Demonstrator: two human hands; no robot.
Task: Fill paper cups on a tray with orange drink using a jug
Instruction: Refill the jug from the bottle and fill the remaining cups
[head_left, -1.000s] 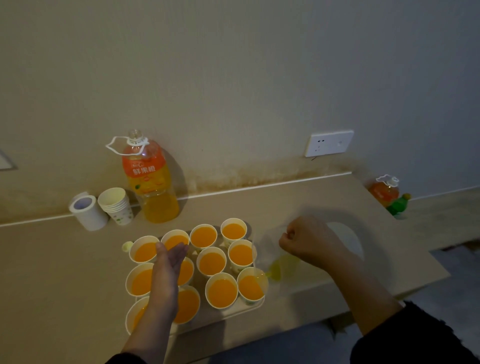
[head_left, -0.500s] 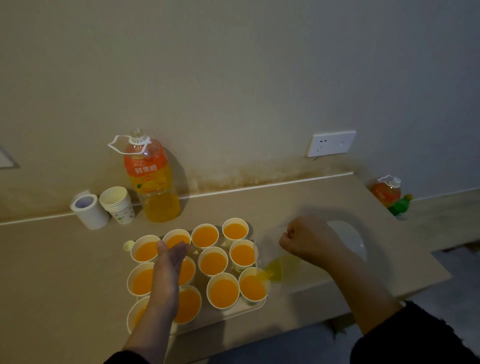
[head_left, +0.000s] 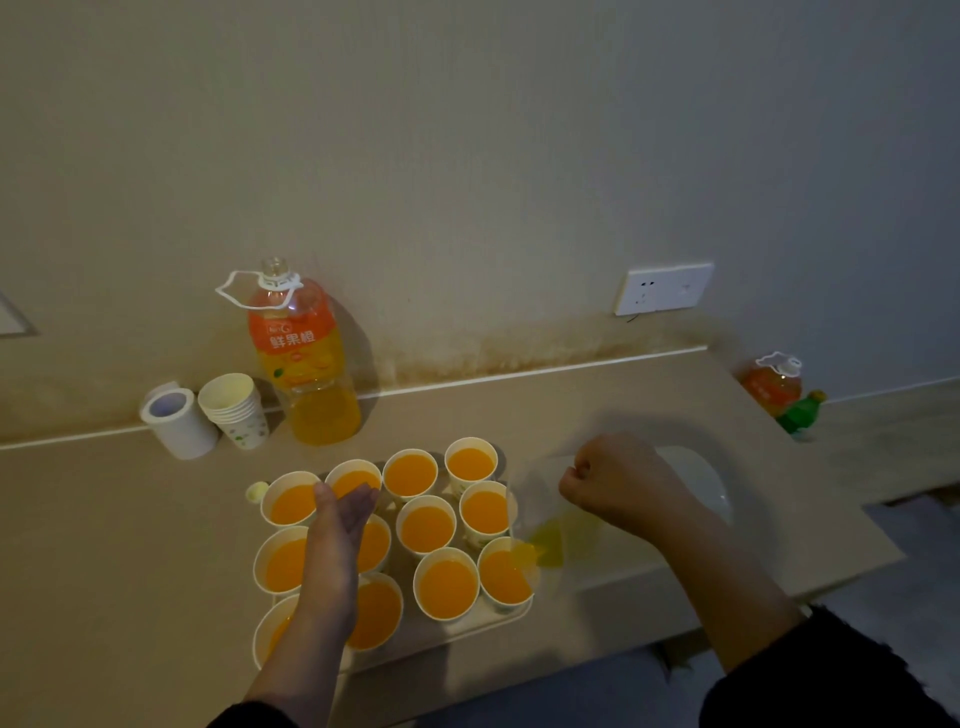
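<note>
Several paper cups full of orange drink stand on a beige tray (head_left: 460, 631) near the table's front edge. My right hand (head_left: 618, 483) grips the handle of a clear jug (head_left: 696, 483), which is tipped to the left. What little yellow-orange drink is left in it sits at the spout, over the front-right cup (head_left: 504, 574). My left hand (head_left: 337, 540) hovers over the tray's left cups with straight fingers, holding nothing and hiding parts of two cups.
A large orange drink bottle (head_left: 304, 364) stands uncapped at the wall, beside a stack of empty cups (head_left: 236, 410) and a white roll (head_left: 176, 423). A small cap (head_left: 256, 491) lies left of the tray. Two bottles (head_left: 776, 389) stand beyond the table's right end.
The last of the drink in the jug has run toward the spout and the front-right cup. Both hands have stayed nearly still.
</note>
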